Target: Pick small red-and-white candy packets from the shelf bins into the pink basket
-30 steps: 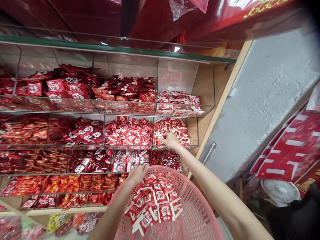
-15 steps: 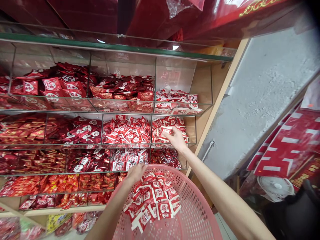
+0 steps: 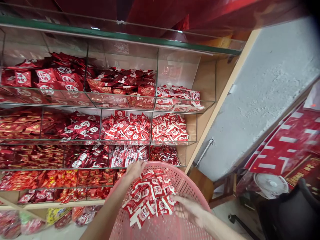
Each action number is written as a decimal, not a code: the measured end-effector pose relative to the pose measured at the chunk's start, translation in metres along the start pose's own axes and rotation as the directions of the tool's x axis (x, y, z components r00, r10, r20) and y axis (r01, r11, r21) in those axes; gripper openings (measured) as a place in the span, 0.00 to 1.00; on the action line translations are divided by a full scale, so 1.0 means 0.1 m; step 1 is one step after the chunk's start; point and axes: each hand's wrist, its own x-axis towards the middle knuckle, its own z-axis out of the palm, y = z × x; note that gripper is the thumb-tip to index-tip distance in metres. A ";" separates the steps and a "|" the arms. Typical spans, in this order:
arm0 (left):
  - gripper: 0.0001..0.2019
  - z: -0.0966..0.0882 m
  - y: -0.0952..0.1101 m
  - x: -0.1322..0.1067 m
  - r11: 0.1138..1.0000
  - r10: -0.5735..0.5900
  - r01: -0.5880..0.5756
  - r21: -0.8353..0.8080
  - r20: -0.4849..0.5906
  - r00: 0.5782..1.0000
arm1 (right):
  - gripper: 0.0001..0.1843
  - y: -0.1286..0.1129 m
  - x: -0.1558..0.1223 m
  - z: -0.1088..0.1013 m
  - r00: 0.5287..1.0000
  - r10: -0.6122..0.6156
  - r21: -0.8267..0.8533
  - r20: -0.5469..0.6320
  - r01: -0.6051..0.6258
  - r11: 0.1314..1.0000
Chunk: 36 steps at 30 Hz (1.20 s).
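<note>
A round pink plastic basket (image 3: 197, 186) with a perforated wall is in front of me, holding a heap of small red and white packets (image 3: 150, 196). My left hand (image 3: 136, 169) is closed over the basket's far left rim. Inside the basket, my right hand (image 3: 188, 209) is at the right edge of the heap, fingers stretched out and apart, slightly blurred. Its fingertips are close to the packets; whether they touch is hard to see. Beyond the basket, similar red and white packets (image 3: 170, 128) fill a glass-fronted compartment.
Glass-divided shelves (image 3: 125, 108) with red packets rise beyond the basket. Wrapped bundles (image 3: 58, 220) lie below at left. To the right are a grey wall (image 3: 252, 86), a wooden stool (image 3: 202, 180), a black chair (image 3: 295, 210) and a round white object (image 3: 271, 183).
My right hand has moved from the right-hand shelf compartment down into the basket. My left hand stays on the rim. The view has shifted slightly.
</note>
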 end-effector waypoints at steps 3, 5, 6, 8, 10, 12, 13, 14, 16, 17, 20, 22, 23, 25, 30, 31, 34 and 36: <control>0.22 0.00 0.01 -0.01 1.000 -0.003 0.003 -0.007 0.003 1.000 | 0.15 0.04 0.01 -0.04 0.997 0.052 0.017 -0.050 -0.051 0.999; 0.22 0.00 0.01 -0.01 1.000 -0.001 0.001 -0.007 -0.002 1.000 | 0.14 0.02 0.03 -0.02 0.997 0.042 0.038 -0.059 -0.040 0.998; 0.22 0.01 0.01 -0.01 1.000 -0.001 0.001 -0.006 -0.003 1.000 | 0.14 0.02 0.05 0.00 0.998 0.032 0.050 -0.060 -0.029 0.998; 0.22 0.01 0.00 -0.01 1.000 -0.002 0.002 -0.001 -0.006 1.000 | 0.12 0.00 0.12 0.03 0.998 0.017 0.071 -0.056 -0.013 0.997; 0.22 0.01 0.00 -0.01 1.000 -0.005 0.005 0.001 -0.004 1.000 | 0.11 -0.01 0.19 0.07 0.999 0.009 0.092 -0.040 -0.005 0.996; 0.22 0.00 0.00 -0.01 1.000 -0.006 0.006 0.001 -0.002 1.000 | 0.09 -0.01 0.26 0.10 1.000 -0.010 0.125 -0.027 0.014 0.992; 0.22 0.00 0.00 -0.01 1.000 -0.006 0.006 0.000 -0.002 1.000 | 0.09 -0.01 0.29 0.11 0.999 -0.024 0.144 -0.023 0.027 0.989; 0.22 0.00 0.01 -0.01 1.000 -0.006 0.006 -0.002 -0.001 1.000 | 0.09 0.00 0.32 0.12 0.999 -0.039 0.163 -0.018 0.041 0.986; 0.22 -0.01 0.01 -0.01 1.000 -0.007 0.007 -0.008 0.001 1.000 | 0.10 0.02 0.37 0.12 0.998 -0.061 0.191 -0.009 0.061 0.980; 0.22 -0.01 0.01 -0.01 1.000 -0.008 0.008 -0.010 0.003 1.000 | 0.11 0.03 0.39 0.11 0.997 -0.071 0.193 -0.002 0.070 0.979; 0.22 -0.01 0.02 -0.01 1.000 -0.014 0.014 -0.008 0.002 1.000 | 0.13 0.08 0.43 0.06 0.993 -0.117 0.145 0.031 0.112 0.983; 0.22 -0.01 0.02 -0.01 1.000 -0.015 0.015 -0.003 0.000 1.000 | 0.15 0.09 0.44 0.04 0.989 -0.145 0.103 0.042 0.140 0.985; 0.22 -0.01 0.02 -0.01 1.000 -0.015 0.015 0.000 0.001 1.000 | 0.16 0.08 0.44 0.05 0.988 -0.154 0.093 0.034 0.150 0.984; 0.22 -0.01 0.03 -0.01 1.000 -0.013 0.013 0.003 0.000 1.000 | 0.19 0.06 0.42 0.07 0.986 -0.167 0.092 0.009 0.166 0.982; 0.22 -0.02 0.03 -0.02 1.000 -0.006 0.006 -0.002 -0.006 1.000 | 0.24 0.00 0.33 0.13 0.983 -0.181 0.073 -0.002 0.181 0.981; 0.22 -0.02 0.02 -0.02 1.000 -0.003 0.003 -0.005 -0.006 1.000 | 0.25 0.01 0.31 0.13 0.983 -0.183 0.054 -0.007 0.183 0.982; 0.22 -0.02 0.02 -0.02 1.000 -0.008 0.008 -0.004 -0.004 1.000 | 0.24 0.01 0.24 0.09 0.985 -0.170 -0.078 -0.038 0.166 0.983; 0.22 -0.02 0.01 -0.02 1.000 -0.016 0.016 -0.010 0.000 1.000 | 0.24 -0.04 0.17 0.07 0.987 -0.145 -0.240 -0.063 0.126 0.963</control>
